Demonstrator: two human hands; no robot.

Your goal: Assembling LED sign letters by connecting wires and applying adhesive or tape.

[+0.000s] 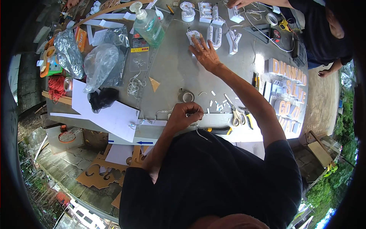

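My left hand (185,116) is closed in a pinch near the front edge of the table, holding a thin pale wire (203,136) whose loose end hangs toward my shirt. Farther out, my right hand (206,55) rests with spread fingers on a rounded white hollow letter (192,33) with small light modules inside. Beside it stand a U-shaped white letter (215,37) and a Y-shaped one (233,41). A roll of tape (187,97) lies just beyond my left hand.
Scissors (237,114) and a yellow-black cutter (221,131) lie near the front. A green pump bottle (148,28) and plastic bags (101,63) fill the left. Finished letters (288,91) stand right. At far right, another person's hand (238,3) touches a white letter (235,16).
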